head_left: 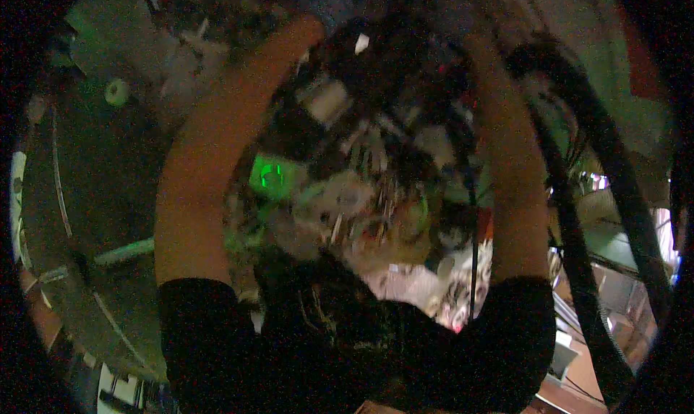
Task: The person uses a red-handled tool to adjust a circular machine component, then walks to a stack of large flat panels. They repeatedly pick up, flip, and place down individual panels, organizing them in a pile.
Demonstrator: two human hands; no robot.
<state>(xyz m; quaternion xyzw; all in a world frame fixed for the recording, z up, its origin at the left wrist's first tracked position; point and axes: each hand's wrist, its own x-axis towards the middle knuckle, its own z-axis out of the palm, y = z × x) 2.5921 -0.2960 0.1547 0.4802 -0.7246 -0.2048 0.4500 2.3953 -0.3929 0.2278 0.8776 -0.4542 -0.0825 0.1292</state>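
Both my bare forearms reach up and away from dark short sleeves toward the dim top of the head view. My left forearm slants inward, and my left hand is a dark, bluish blur near the upper edge. On the other side runs my right forearm, ending in shadow where my right hand barely shows. The fingers of both are lost in blur and darkness, so any held thing is hidden. Between the arms lies a dark, cluttered heap of parts with a pale block-like piece.
A bright green lit display or lamp glows among the clutter near my left forearm. Thick black hoses or straps curve down the right side. A small pale round thing sits on the dark green surface at left.
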